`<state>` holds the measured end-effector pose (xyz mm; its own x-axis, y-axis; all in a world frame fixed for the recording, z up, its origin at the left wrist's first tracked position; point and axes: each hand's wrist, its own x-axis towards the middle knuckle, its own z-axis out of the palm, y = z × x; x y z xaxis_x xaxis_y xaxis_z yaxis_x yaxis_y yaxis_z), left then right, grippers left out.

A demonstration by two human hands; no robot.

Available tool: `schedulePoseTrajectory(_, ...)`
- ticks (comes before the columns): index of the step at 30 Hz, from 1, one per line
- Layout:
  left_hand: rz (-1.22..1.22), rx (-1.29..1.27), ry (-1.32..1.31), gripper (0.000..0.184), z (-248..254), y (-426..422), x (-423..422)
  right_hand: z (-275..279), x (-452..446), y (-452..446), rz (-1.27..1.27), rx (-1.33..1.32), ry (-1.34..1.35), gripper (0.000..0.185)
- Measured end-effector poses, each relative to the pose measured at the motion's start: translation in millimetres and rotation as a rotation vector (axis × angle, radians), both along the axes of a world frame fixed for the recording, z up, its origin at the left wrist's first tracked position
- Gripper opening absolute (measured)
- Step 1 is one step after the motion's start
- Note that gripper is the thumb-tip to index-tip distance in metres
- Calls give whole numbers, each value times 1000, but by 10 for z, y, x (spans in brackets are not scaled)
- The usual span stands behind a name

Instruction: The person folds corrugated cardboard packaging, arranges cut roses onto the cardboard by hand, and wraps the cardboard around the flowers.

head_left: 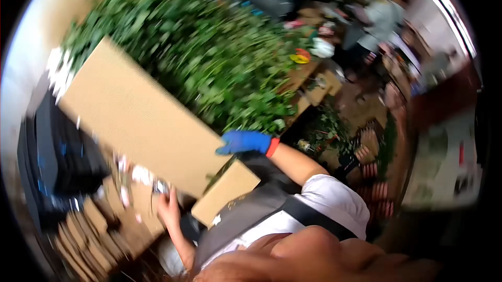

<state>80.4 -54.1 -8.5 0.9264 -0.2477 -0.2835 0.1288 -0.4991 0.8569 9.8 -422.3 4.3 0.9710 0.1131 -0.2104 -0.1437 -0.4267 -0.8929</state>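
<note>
A long tan corrugated cardboard sheet (136, 109) slants across the view in front of me, with a shorter cardboard flap (227, 193) by its lower right end. My right hand (246, 142), in a blue glove with a red cuff, is closed on the sheet's right end. My left hand (168, 208) is bare and closed at the sheet's lower edge, its fingertips partly blurred. Just by those fingers is a small shiny object I cannot make out. Beyond the sheet lies a large heap of green leafy stems (209, 57).
Stacked cardboard pieces (91, 235) stand at the lower left, below dark stacked crates or bins (63, 151). A yellow and red item (300, 56) sits at the heap's right edge. Another person (381, 20) stands at the upper right. Striped bundles (374, 190) lie on the right.
</note>
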Motion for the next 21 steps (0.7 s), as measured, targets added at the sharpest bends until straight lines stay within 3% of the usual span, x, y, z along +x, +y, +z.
schedulePoseTrajectory(2,0,127,19,33,-66,33,-21,48,67,-59,88,-231,111,56)
schedulePoseTrajectory(4,-136,-48,13,41,-382,121,-59,-28,-1,62,33,-19,43,43)
schedulePoseTrajectory(5,-223,-93,3,36,-238,42,-62,268,30,165,-69,165,199,38)
schedulePoseTrajectory(7,-147,-257,313,30,31,-63,-132,151,28,192,-98,205,279,34)
schedulePoseTrajectory(9,-138,-499,324,28,-166,4,-199,66,-38,257,-213,343,252,36)
schedulePoseTrajectory(11,-55,-716,404,28,-244,28,-264,-187,-54,79,-173,170,283,42)
schedulePoseTrajectory(14,15,-478,332,23,-258,-50,-215,-14,4,150,-125,-203,320,50)
schedulePoseTrajectory(17,116,-274,191,24,-377,-123,-153,424,119,137,184,-667,436,41)
schedulePoseTrajectory(18,107,-259,214,24,-384,-116,-128,607,137,183,160,-746,458,33)
schedulePoseTrajectory(21,-7,-196,205,28,-610,-77,-96,799,225,216,182,-401,309,28)
